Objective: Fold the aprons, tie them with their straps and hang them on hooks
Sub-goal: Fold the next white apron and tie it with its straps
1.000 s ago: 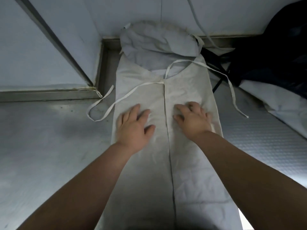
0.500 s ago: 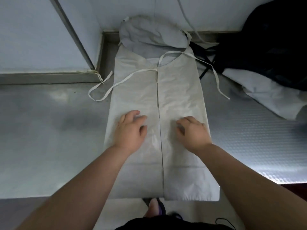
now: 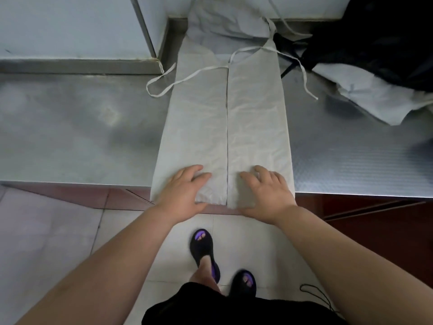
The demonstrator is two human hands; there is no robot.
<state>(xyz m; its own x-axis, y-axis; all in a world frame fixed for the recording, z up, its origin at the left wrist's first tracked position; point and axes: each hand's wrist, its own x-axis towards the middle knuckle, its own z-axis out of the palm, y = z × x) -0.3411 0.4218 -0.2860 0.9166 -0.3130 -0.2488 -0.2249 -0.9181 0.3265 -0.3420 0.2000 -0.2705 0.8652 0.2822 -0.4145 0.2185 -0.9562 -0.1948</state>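
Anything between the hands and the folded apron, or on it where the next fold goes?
Nothing between them: left hand and right hand both rest directly on the apron, at its near end by the table edge. Farther up, only its own strap lies across the cloth. No hooks in view.

The left arm [image 3: 105, 266] and right arm [image 3: 339, 254] are stretched forward and angled inward, both bare. The left hand [image 3: 185, 191] is laid palm down, fingers spread and slightly bent. The right hand [image 3: 267, 192] is laid flat likewise, level with it, and a gap is left between them.
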